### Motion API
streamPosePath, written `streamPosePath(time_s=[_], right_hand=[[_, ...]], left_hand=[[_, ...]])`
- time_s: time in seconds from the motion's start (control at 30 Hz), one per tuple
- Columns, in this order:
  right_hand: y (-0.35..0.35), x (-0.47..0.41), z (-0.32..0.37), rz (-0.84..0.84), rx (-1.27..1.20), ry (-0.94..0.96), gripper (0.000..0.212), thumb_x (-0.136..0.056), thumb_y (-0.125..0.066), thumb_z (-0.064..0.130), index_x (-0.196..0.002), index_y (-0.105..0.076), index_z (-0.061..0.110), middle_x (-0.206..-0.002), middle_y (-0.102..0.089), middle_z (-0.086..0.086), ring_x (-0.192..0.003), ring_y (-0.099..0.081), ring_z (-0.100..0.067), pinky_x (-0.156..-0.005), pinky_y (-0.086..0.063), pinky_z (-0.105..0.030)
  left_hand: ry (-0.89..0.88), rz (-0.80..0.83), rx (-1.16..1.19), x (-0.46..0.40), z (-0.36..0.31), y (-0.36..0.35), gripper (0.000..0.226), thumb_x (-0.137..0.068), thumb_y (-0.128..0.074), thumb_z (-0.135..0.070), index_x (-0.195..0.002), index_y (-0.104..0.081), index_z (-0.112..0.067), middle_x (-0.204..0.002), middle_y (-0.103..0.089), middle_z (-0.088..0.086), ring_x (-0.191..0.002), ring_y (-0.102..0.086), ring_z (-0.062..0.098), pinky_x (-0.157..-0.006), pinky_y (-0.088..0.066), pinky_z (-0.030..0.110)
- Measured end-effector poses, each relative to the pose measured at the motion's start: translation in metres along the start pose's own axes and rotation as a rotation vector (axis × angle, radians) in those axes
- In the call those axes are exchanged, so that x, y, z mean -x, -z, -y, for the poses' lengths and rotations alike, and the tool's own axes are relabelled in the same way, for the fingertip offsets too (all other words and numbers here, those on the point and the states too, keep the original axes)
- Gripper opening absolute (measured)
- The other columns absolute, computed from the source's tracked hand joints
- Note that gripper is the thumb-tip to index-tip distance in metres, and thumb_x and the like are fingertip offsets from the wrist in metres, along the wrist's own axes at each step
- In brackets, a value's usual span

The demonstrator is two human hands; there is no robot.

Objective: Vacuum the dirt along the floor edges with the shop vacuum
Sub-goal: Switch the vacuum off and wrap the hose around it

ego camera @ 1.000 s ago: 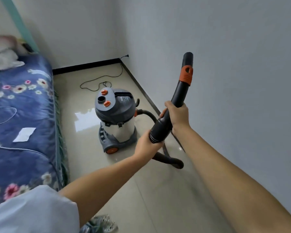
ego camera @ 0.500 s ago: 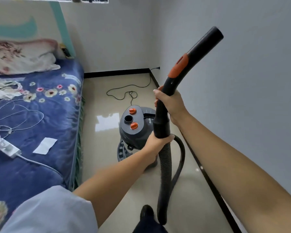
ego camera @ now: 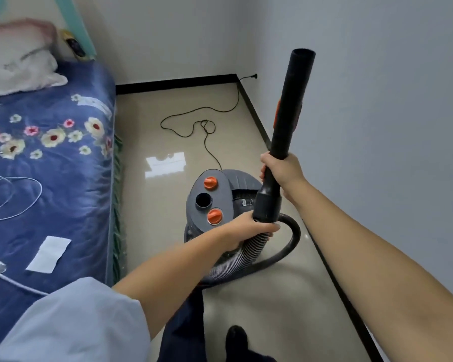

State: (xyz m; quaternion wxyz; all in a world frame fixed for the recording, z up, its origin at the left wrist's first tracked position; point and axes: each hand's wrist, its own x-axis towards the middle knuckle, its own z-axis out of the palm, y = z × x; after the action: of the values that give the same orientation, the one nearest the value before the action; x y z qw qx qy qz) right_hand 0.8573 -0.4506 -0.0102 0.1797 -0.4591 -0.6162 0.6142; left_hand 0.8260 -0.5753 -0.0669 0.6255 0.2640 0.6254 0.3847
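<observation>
Shop vacuum (ego camera: 220, 202), a grey drum with two orange knobs on its lid, is seen standing on the glossy beige tile floor (ego camera: 152, 205), near the black baseboard (ego camera: 256, 118) along the right wall. Its rigid black wand (ego camera: 285, 131) with an orange collar is held upright, open end up. The wand is gripped just above its lower cuff by the right hand (ego camera: 280, 171), fingers wrapped fully round. The ribbed grey hose (ego camera: 249, 249) is clasped by the left hand (ego camera: 246, 228) just below the cuff, fingers curled about it. A black power cord (ego camera: 207, 126) lies looped on the floor toward the far corner.
</observation>
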Motion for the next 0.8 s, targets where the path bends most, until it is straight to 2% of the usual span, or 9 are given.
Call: streamPosePath(time_s=[0.1,0.2,0.23,0.3,0.4,0.47,0.53,0.63,0.8], right_hand=[[-0.011,-0.027,-0.011,-0.126,-0.027,-0.074,0.011,-0.082,-0.059,0.010,-0.073,-0.054,0.013,-0.049,-0.054,0.001,-0.047,-0.052,-0.018,-0.059,-0.048,-0.032],[-0.024,-0.053,-0.020,-0.253,-0.086,-0.165,0.010,-0.083,-0.057,0.008,-0.076,-0.051,0.011,-0.053,-0.051,-0.004,-0.042,-0.049,-0.016,-0.050,-0.047,-0.027],[-0.029,-0.062,-0.022,-0.281,-0.105,-0.198,0.010,-0.084,-0.056,0.008,-0.076,-0.050,0.011,-0.052,-0.050,-0.004,-0.040,-0.048,-0.015,-0.047,-0.046,-0.025],[-0.037,-0.078,-0.031,-0.313,-0.147,-0.260,0.012,-0.084,-0.056,0.006,-0.074,-0.049,0.010,-0.045,-0.048,-0.001,-0.036,-0.046,-0.014,-0.045,-0.044,-0.024],[-0.048,-0.100,-0.054,-0.337,-0.163,-0.354,0.013,-0.083,-0.056,0.006,-0.074,-0.049,0.011,-0.036,-0.048,0.003,-0.031,-0.045,-0.011,-0.040,-0.043,-0.019],[-0.054,-0.110,-0.072,-0.349,-0.204,-0.410,0.011,-0.082,-0.057,0.006,-0.076,-0.050,0.011,-0.038,-0.049,0.003,-0.032,-0.045,-0.011,-0.041,-0.043,-0.020],[-0.059,-0.121,-0.090,-0.363,-0.259,-0.472,0.012,-0.081,-0.058,0.006,-0.073,-0.051,0.011,-0.044,-0.050,0.001,-0.036,-0.046,-0.012,-0.045,-0.043,-0.023],[-0.065,-0.132,-0.113,-0.381,-0.325,-0.536,0.013,-0.082,-0.060,0.009,-0.074,-0.051,0.011,-0.047,-0.049,0.000,-0.037,-0.046,-0.013,-0.045,-0.043,-0.023],[-0.063,-0.136,-0.130,-0.387,-0.347,-0.585,0.012,-0.081,-0.061,0.009,-0.079,-0.049,0.011,-0.048,-0.049,0.000,-0.036,-0.046,-0.013,-0.045,-0.044,-0.022]], left_hand=[[0.069,0.159,-0.036,-0.020,-0.001,0.027,0.018,-0.090,-0.063,-0.026,-0.104,-0.055,-0.018,-0.094,-0.062,0.000,-0.089,-0.059,0.013,-0.089,-0.046,0.030],[0.149,0.257,-0.201,-0.041,0.000,0.077,0.044,-0.092,-0.056,-0.039,-0.129,-0.045,-0.016,-0.117,-0.053,0.000,-0.112,-0.051,0.015,-0.095,-0.042,0.029],[0.159,0.260,-0.273,-0.051,0.003,0.096,0.050,-0.092,-0.054,-0.044,-0.131,-0.044,-0.015,-0.119,-0.052,0.000,-0.114,-0.051,0.016,-0.097,-0.042,0.030],[0.134,0.184,-0.372,-0.075,0.013,0.134,0.049,-0.092,-0.051,-0.048,-0.128,-0.047,-0.014,-0.118,-0.055,0.001,-0.112,-0.053,0.017,-0.095,-0.043,0.031],[0.070,-0.215,-0.595,-0.126,0.034,0.188,0.039,-0.096,-0.051,-0.031,-0.128,-0.049,-0.009,-0.123,-0.055,0.007,-0.113,-0.054,0.024,-0.092,-0.042,0.032],[0.062,-0.381,-0.709,-0.157,0.045,0.208,0.035,-0.095,-0.047,-0.018,-0.128,-0.050,-0.008,-0.129,-0.052,0.013,-0.117,-0.051,0.031,-0.096,-0.041,0.036],[0.080,-0.325,-0.879,-0.177,0.053,0.212,0.032,-0.095,-0.044,-0.015,-0.125,-0.052,-0.008,-0.130,-0.046,0.015,-0.119,-0.047,0.034,-0.098,-0.040,0.041],[0.000,-0.277,-1.170,-0.194,0.064,0.209,0.022,-0.094,-0.044,-0.005,-0.115,-0.050,-0.002,-0.124,-0.043,0.017,-0.118,-0.040,0.034,-0.090,-0.042,0.043],[-0.079,-0.279,-1.321,-0.209,0.064,0.221,0.018,-0.093,-0.046,-0.001,-0.111,-0.047,0.000,-0.120,-0.045,0.020,-0.115,-0.040,0.035,-0.080,-0.041,0.042]])
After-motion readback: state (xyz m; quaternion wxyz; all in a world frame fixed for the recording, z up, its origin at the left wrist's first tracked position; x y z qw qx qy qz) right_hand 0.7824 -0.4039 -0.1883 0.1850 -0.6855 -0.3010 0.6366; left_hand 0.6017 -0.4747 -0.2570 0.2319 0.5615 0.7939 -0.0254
